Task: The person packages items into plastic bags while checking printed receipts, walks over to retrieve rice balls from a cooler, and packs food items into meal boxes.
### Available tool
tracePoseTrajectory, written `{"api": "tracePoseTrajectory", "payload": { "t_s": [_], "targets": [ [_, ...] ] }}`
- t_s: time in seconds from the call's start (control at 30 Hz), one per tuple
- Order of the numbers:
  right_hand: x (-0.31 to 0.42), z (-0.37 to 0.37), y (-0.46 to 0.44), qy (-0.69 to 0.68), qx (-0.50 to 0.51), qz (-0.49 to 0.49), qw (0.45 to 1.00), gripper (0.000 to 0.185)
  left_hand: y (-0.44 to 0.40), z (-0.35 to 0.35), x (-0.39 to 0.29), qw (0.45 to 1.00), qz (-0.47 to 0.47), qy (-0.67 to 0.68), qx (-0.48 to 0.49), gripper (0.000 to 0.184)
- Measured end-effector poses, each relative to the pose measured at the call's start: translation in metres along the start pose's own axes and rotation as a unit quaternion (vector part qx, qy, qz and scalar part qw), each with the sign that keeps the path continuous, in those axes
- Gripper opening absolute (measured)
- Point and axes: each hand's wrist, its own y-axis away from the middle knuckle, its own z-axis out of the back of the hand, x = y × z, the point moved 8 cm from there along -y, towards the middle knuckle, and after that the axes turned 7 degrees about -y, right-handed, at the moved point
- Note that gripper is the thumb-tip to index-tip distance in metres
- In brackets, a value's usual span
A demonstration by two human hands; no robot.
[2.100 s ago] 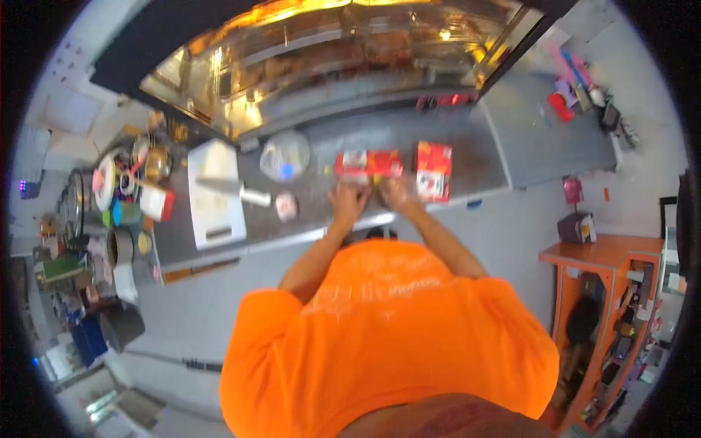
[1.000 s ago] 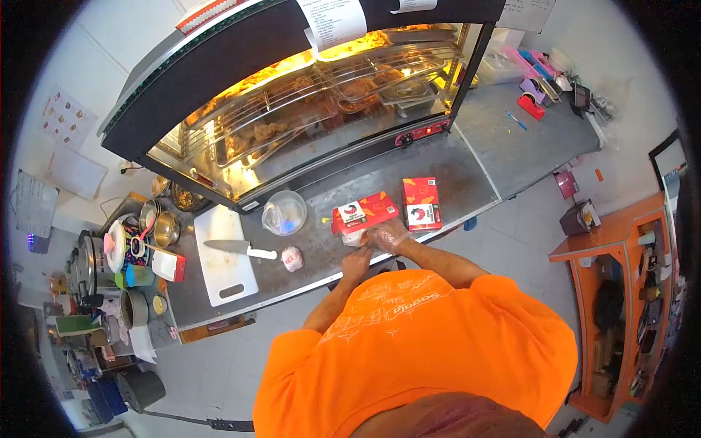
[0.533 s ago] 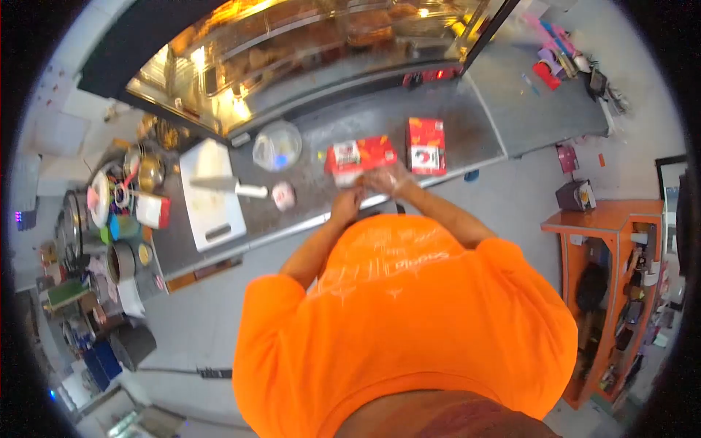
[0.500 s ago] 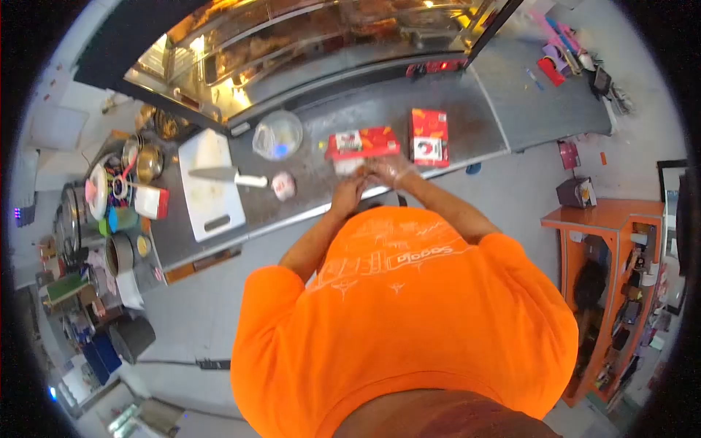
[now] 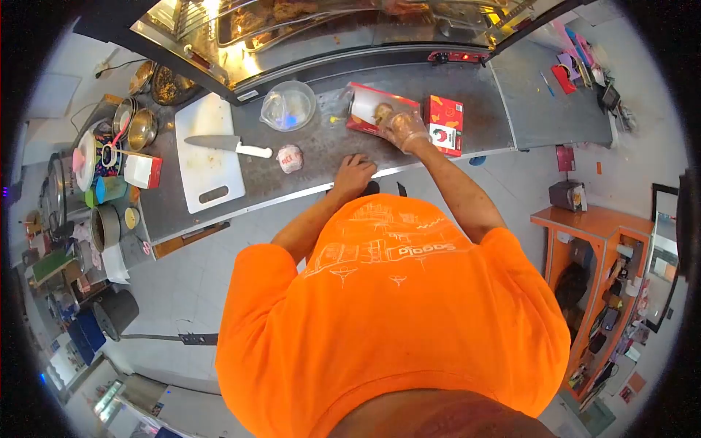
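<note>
Head view showed the right hand, in a clear plastic glove, reaching into an open box, its fingers apparently closed around a brown piece of food. The step in hand seemed to be handling that piece inside the box; a sound next move called for a steady grip and for fingers that cleared the low wall. The piece lay right at the fingertips, and the box stood just ahead and to the left of that hand.

Nearer the person's body, the left hand rested on the front edge of the surface, fingers loosely bent, released as far as could be seen, with nothing visible in it.

Just right of the right hand stood a closed red box. Left of the left hand sat a paper-wrapped bundle, and beyond that bundle a knife lay across a white cutting board. Farther ahead and left of both hands were a clear bowl and, behind everything, a lit glass cabinet.
</note>
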Motion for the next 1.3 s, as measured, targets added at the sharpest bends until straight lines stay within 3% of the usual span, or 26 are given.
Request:
{"api": "tracePoseTrajectory", "payload": {
  "t_s": [0.1, 0.17, 0.23, 0.27, 0.3, 0.37, 0.43, 0.47, 0.5, 0.6, 0.63, 0.7, 0.73, 0.8, 0.87, 0.93, 1.0, 1.07, 1.17, 1.3],
  "targets": [
    [0.001, 0.012, -0.004, 0.020, 0.086, -0.017, 0.996, 0.039, 0.009, 0.011, 0.020, 0.981, 0.123, 0.118, 0.087, 0.024],
    [0.009, 0.002, -0.005, -0.053, 0.059, -0.063, 0.995, 0.041, 0.034, 0.033, 0.043, 0.949, 0.241, 0.185, 0.090, 0.021],
    [0.005, -0.026, 0.010, -0.117, 0.053, -0.059, 0.990, 0.042, 0.072, 0.028, 0.073, 0.955, 0.255, 0.129, 0.077, 0.018],
    [0.009, -0.041, 0.023, -0.147, 0.063, -0.028, 0.987, 0.043, 0.079, 0.047, 0.073, 0.973, 0.205, 0.111, 0.009, 0.016],
    [0.035, -0.006, 0.041, -0.060, -0.081, 0.083, 0.991, 0.035, 0.090, 0.065, 0.071, 0.982, 0.155, 0.093, -0.059, 0.015],
    [0.033, 0.005, 0.070, -0.159, -0.164, 0.066, 0.971, 0.030, 0.117, 0.063, 0.091, 0.968, 0.217, 0.129, 0.004, 0.015],
    [0.027, 0.026, 0.107, -0.220, -0.267, 0.038, 0.938, 0.016, 0.127, 0.076, 0.097, 0.930, 0.339, 0.034, 0.137, 0.017],
    [0.006, 0.014, 0.125, -0.275, -0.327, -0.027, 0.904, 0.014, 0.131, 0.092, 0.098, 0.897, 0.394, -0.017, 0.202, 0.019],
    [-0.019, -0.008, 0.144, -0.327, -0.386, -0.092, 0.858, 0.011, 0.123, 0.109, 0.095, 0.914, 0.374, -0.039, 0.152, 0.028],
    [-0.085, -0.044, 0.197, -0.340, -0.470, -0.230, 0.781, 0.011, 0.107, 0.129, 0.075, 0.926, 0.245, -0.278, 0.069, 0.031],
    [-0.107, -0.054, 0.212, -0.351, -0.488, -0.273, 0.751, 0.013, 0.115, 0.103, 0.090, 0.924, 0.267, -0.226, 0.153, 0.032],
    [-0.130, -0.032, 0.218, -0.300, -0.430, -0.342, 0.780, 0.017, 0.133, 0.043, 0.119, 0.891, 0.305, -0.119, 0.314, 0.035],
    [-0.141, -0.022, 0.222, -0.273, -0.396, -0.376, 0.792, 0.019, 0.105, 0.057, 0.101, 0.915, 0.259, -0.110, 0.290, 0.035],
    [-0.164, -0.014, 0.214, -0.232, -0.345, -0.337, 0.845, 0.023, 0.021, 0.106, 0.043, 0.952, 0.166, -0.094, 0.239, 0.034],
    [-0.186, -0.003, 0.196, -0.204, -0.304, -0.273, 0.890, 0.026, -0.033, 0.086, 0.005, 0.957, 0.117, 0.025, 0.264, 0.033],
    [-0.199, 0.005, 0.172, -0.188, -0.270, -0.186, 0.926, 0.028, -0.077, 0.044, -0.040, 0.968, -0.051, 0.199, 0.143, 0.039],
    [-0.222, -0.002, 0.142, -0.170, -0.198, -0.170, 0.950, 0.028, -0.130, 0.006, -0.084, 0.933, -0.055, 0.335, 0.121, 0.049],
    [-0.234, -0.002, 0.124, -0.145, -0.114, -0.174, 0.967, 0.029, -0.183, -0.019, -0.106, 0.958, 0.020, 0.283, 0.028, 0.071],
    [-0.221, 0.032, 0.113, -0.066, 0.013, -0.195, 0.978, 0.027, -0.230, -0.045, -0.109, 0.952, 0.290, 0.050, 0.080, 0.095],
    [-0.221, 0.020, 0.092, 0.043, 0.111, -0.126, 0.985, 0.037, -0.230, -0.096, -0.097, 0.924, 0.371, 0.075, 0.044, 0.116]
  ]
}}
